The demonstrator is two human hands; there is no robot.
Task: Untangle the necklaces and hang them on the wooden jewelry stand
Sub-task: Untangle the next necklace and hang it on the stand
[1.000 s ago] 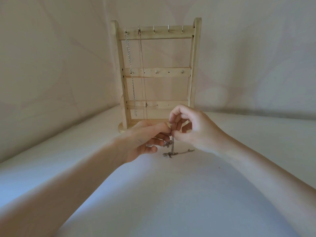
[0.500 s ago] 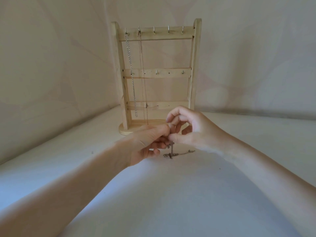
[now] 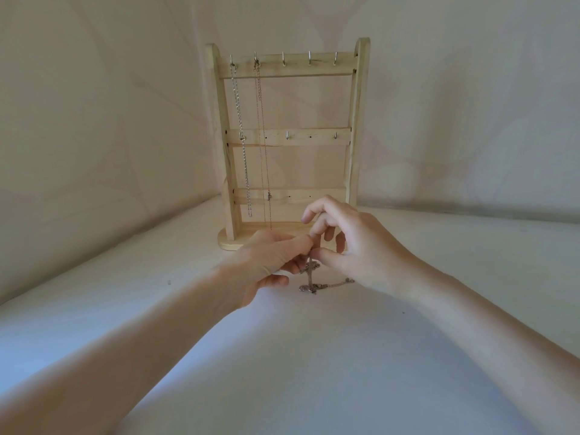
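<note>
A wooden jewelry stand [image 3: 357, 120] stands upright at the back of the white surface. A silver chain [image 3: 241, 136] hangs from its first top hook and a thin reddish chain [image 3: 263, 146] from the second. In front of the stand, my left hand [image 3: 266, 265] and my right hand [image 3: 357, 246] meet fingertip to fingertip and pinch a tangled necklace [image 3: 310, 277]. Part of that necklace dangles below my fingers; its lower end lies bunched on the surface and trails right under my right hand.
The white tabletop [image 3: 314, 356] runs toward me, bounded by pale walls [image 3: 94, 120] at the left and back. Three top hooks [image 3: 309, 61] on the stand carry nothing.
Both hands stay together over the tangle. My fingers have shifted slightly on the chain, and the view has dropped a little; the necklace's lower end has hardly moved.
</note>
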